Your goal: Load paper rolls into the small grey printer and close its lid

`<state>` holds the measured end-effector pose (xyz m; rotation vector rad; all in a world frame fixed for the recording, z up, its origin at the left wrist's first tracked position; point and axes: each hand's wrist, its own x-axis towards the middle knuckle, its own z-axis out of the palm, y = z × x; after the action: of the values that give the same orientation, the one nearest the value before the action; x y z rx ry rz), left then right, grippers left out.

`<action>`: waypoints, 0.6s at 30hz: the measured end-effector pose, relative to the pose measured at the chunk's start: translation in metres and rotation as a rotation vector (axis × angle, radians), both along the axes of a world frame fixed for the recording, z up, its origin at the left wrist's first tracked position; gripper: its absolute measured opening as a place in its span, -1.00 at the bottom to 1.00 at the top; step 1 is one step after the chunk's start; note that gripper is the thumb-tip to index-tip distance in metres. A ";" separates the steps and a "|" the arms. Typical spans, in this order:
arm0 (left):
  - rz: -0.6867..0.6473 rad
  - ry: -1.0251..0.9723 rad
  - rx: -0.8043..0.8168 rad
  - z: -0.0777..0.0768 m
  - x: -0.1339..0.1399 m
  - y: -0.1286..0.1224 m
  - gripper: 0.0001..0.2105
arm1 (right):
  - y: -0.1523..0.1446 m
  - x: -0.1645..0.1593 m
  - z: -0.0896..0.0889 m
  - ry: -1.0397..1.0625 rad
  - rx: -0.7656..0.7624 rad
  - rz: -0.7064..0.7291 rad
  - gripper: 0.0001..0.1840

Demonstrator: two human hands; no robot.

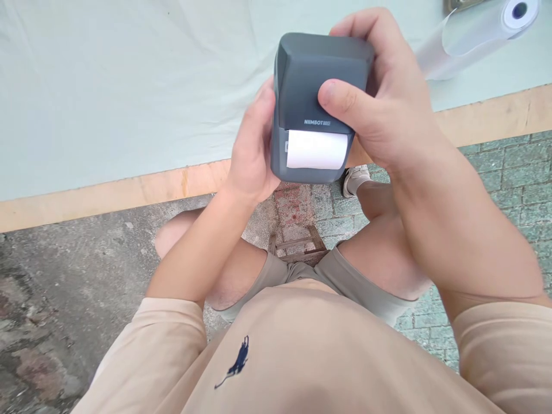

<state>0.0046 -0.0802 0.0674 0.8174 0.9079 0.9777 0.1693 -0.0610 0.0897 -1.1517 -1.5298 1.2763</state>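
Between both hands is a dark grey label printer (323,75) marked NIIMBOT, raised over the near edge of the table. A white label (317,149) shows at the printer's near end. My left hand (256,144) is closed along the printer's left side, with most of its fingers hidden beneath. My right hand (383,86) grips the right side, its thumb lying on the top cover and its other fingers around the far right corner.
A table (129,98) with a pale cloth and a bare wooden edge (172,184) spans the far side. A roll of clear film (478,43) lies at the right, near a partly seen metal object (463,4). Below are a wooden stool (297,244) and brick paving (517,172).
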 end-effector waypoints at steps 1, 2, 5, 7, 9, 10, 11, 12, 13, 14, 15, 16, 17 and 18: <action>0.012 0.008 -0.007 -0.002 0.000 0.001 -0.65 | 0.000 0.000 -0.001 0.006 -0.019 -0.007 -0.55; 0.024 0.013 -0.008 -0.003 0.000 0.002 -0.66 | 0.000 0.000 -0.002 0.022 -0.051 -0.008 -0.56; 0.045 0.003 0.022 -0.007 0.000 0.004 -0.73 | 0.001 0.003 -0.007 0.082 -0.129 -0.001 -0.55; 0.040 -0.020 0.037 -0.008 0.000 0.004 -0.74 | 0.002 0.008 -0.008 0.103 -0.113 0.002 -0.51; 0.043 -0.032 0.038 -0.008 0.000 0.004 -0.75 | 0.003 0.015 -0.003 0.055 -0.072 0.068 -0.45; 0.050 -0.035 0.035 -0.008 0.000 0.004 -0.76 | 0.002 0.019 0.001 0.000 -0.054 0.120 -0.44; 0.058 -0.036 0.030 -0.007 0.000 0.003 -0.76 | 0.002 0.023 0.006 -0.073 -0.038 0.169 -0.43; 0.063 -0.039 0.028 -0.007 0.000 0.003 -0.75 | 0.001 0.026 0.011 -0.152 -0.010 0.206 -0.41; 0.068 -0.045 0.032 -0.007 0.000 0.003 -0.74 | -0.001 0.029 0.016 -0.223 0.022 0.230 -0.37; 0.070 -0.050 0.038 -0.006 0.000 0.003 -0.73 | -0.003 0.031 0.020 -0.276 0.056 0.241 -0.32; 0.066 -0.049 0.041 -0.006 0.001 0.003 -0.73 | -0.004 0.033 0.023 -0.314 0.093 0.242 -0.28; 0.061 -0.045 0.041 -0.007 0.001 0.003 -0.73 | -0.006 0.033 0.025 -0.349 0.138 0.229 -0.26; 0.053 -0.044 0.039 -0.007 0.001 0.004 -0.73 | -0.007 0.033 0.025 -0.386 0.193 0.187 -0.25; 0.045 -0.046 0.035 -0.007 0.001 0.004 -0.74 | -0.007 0.033 0.025 -0.406 0.240 0.109 -0.25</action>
<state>0.0060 -0.0760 0.0603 0.8031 0.8748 1.0500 0.2019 -0.0683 0.1150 -1.2316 -2.0062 0.9278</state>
